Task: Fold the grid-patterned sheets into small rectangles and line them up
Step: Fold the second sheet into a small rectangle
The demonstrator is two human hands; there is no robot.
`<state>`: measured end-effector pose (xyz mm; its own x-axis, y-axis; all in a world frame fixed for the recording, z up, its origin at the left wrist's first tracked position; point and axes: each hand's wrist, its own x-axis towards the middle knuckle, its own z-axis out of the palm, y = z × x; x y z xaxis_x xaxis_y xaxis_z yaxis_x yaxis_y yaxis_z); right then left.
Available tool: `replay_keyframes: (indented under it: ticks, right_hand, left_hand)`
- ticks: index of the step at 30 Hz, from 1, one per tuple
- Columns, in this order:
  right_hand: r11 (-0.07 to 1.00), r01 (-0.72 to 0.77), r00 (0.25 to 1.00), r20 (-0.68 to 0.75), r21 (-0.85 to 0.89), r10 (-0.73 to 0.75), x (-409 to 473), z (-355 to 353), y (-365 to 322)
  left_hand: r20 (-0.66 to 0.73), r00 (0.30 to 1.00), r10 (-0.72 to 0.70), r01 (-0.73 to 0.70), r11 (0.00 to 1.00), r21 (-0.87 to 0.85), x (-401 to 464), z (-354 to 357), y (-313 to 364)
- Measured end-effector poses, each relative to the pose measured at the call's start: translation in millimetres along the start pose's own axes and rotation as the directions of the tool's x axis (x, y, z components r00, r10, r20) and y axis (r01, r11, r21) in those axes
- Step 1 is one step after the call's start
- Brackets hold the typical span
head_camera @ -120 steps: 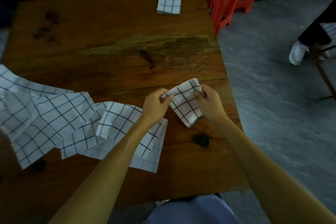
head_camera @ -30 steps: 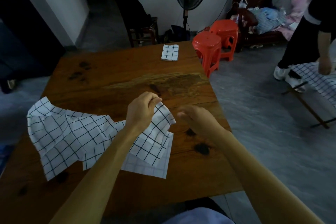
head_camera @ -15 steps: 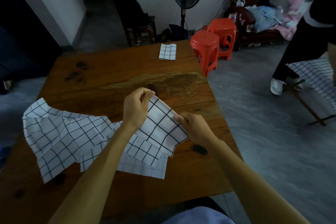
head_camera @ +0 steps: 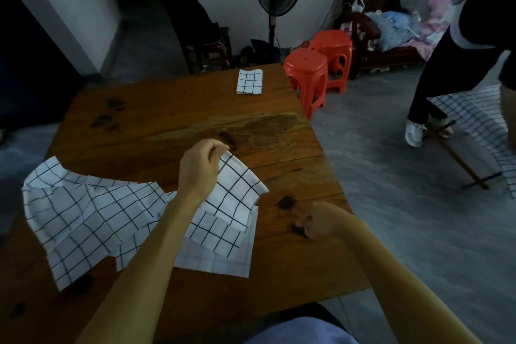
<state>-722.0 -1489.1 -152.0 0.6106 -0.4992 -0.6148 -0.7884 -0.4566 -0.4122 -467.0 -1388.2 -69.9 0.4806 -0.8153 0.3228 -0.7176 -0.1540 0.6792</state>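
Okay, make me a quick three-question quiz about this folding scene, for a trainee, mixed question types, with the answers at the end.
1. True or false: the left hand pinches a corner of the lifted sheet.
2. How many folded sheets lie at the table's far edge?
3. The right hand is: A) gripping the lifted sheet, B) off the sheets, fingers curled above the wood, C) on a red stool.

Key: 1 true; 2 one; 3 B.
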Motion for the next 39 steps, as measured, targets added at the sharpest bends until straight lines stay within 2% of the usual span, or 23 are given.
replay_keyframes:
  ticks: [2,4,6,8,11,13,16,21,24,26,28,31,33,35,39]
  right_hand:
    - [1.0,-0.004,0.997,-0.08,0.03,0.007,-1,-1,-3]
    - [0.998,0.065,0.963,-0.263,0.013,-0.059,-3,-8,-23]
    - [0.979,0.203,0.896,-0.406,0.019,-0.178,-2,-18,-51]
    - [0.931,0.347,0.836,-0.488,0.113,-0.252,-4,-27,-76]
    - [0.861,0.494,0.729,-0.597,0.118,-0.336,-4,-30,-89]
    - [0.864,0.486,0.73,-0.605,0.131,-0.319,0,-25,-82]
    - [0.879,0.45,0.773,-0.561,0.158,-0.295,3,-9,-63]
    - [0.914,0.377,0.829,-0.495,0.149,-0.261,-2,1,-52]
    - [0.988,0.152,0.96,-0.236,-0.008,-0.149,-3,0,-33]
    - [0.991,0.003,0.995,-0.099,-0.132,-0.016,-5,2,-17]
    - [0.997,-0.023,0.985,-0.173,-0.077,0.009,-7,1,-15]
    - [0.98,0.173,0.906,-0.408,0.101,-0.118,-2,-10,-43]
    - [0.931,0.292,0.888,-0.424,0.22,-0.179,2,-21,-67]
    - [0.888,0.339,0.881,-0.437,0.312,-0.182,0,-28,-84]
    - [0.827,0.427,0.801,-0.577,0.366,-0.158,-9,-34,-86]
  left_hand:
    - [0.051,0.997,0.058,-0.06,0.998,0.028,-1,2,4]
    - [0.11,0.99,0.091,-0.095,0.995,0.027,-4,10,9]
    - [0.158,0.98,0.119,-0.124,0.992,0.021,-9,18,12]
    - [0.176,0.975,0.137,-0.139,0.99,-0.004,-12,25,17]
    - [0.154,0.98,0.129,-0.121,0.991,-0.061,-10,24,24]
    - [0.111,0.99,0.088,-0.077,0.992,-0.099,-4,15,24]
    - [0.04,0.998,0.049,-0.044,0.992,-0.118,6,1,18]
    - [0.034,0.998,0.048,-0.045,0.994,-0.096,5,2,13]
    - [0.023,0.999,0.033,-0.032,0.997,-0.077,1,4,8]
    - [0.011,0.999,0.036,-0.035,0.997,-0.066,3,1,7]
    - [0.085,0.991,0.102,-0.1,0.995,-0.024,4,3,10]
    - [0.205,0.963,0.176,-0.179,0.984,-0.004,-1,12,20]
    - [0.225,0.953,0.201,-0.198,0.979,-0.035,-3,18,26]
    - [0.222,0.949,0.224,-0.215,0.975,-0.061,-2,18,29]
    - [0.311,0.938,0.152,-0.149,0.988,-0.034,4,3,25]
